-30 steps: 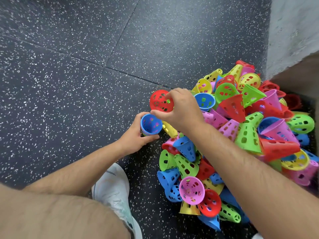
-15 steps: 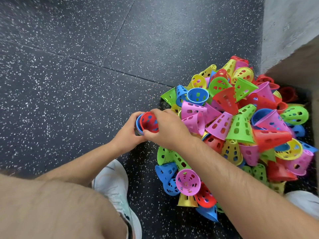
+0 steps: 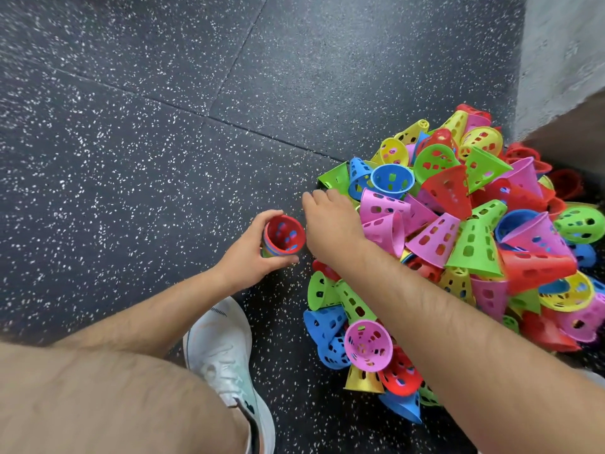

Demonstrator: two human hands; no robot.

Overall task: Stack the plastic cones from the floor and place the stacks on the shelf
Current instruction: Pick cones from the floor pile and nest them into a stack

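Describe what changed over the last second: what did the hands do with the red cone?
The right hand carried the red cone down into the stack, let go, and now reaches back toward the pile. The left hand kept gripping the stack, which was blue on top before. The white shoe stayed put.

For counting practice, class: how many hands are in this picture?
2. The left hand grips the cone stack, left of the pile; the right hand reaches over the pile's left edge. No others visible.
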